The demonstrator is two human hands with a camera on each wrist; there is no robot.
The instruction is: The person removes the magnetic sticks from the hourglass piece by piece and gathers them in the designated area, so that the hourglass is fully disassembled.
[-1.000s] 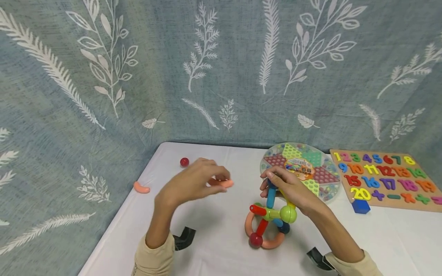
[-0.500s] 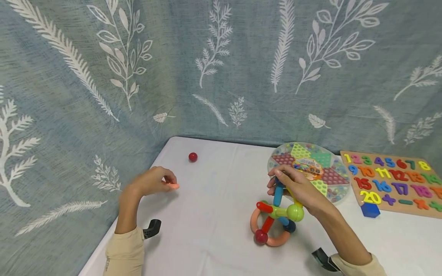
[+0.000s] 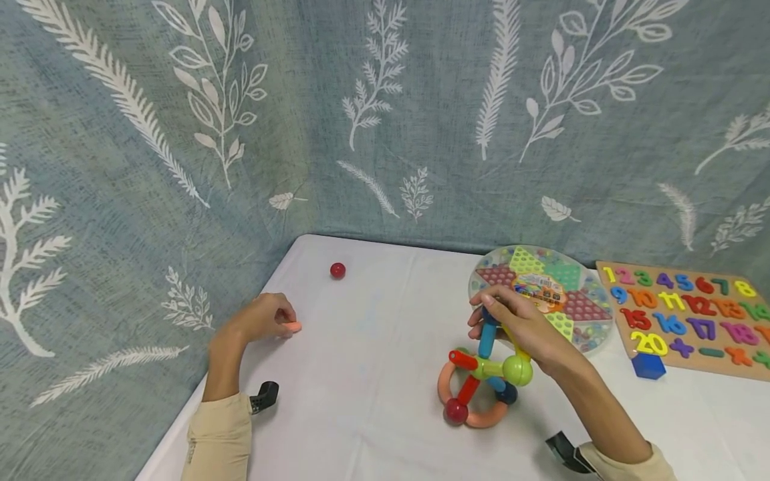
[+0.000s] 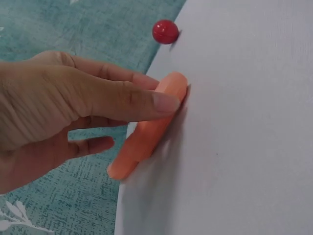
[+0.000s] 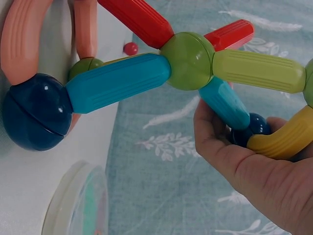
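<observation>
Left hand [image 3: 261, 317], grip narrow, pinches curved coral stick [image 4: 150, 134] over nine-o'clock edge of counter [image 3: 361, 361], likely for control; red ball [image 3: 338, 270] at hand's two o'clock. Right hand [image 3: 526, 327] grips navy ball [image 5: 257, 125] atop stick-and-ball frame [image 3: 490, 368], head view's five o'clock, apparently to steady it.

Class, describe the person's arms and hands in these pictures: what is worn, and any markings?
The left hand and right hand wear no gloves. The left sleeve and right sleeve are plain beige, ending below the wrists. A black bent piece juts out beside the left cuff, another beside the right. Small dark marks on the left sleeve are unreadable.
</observation>
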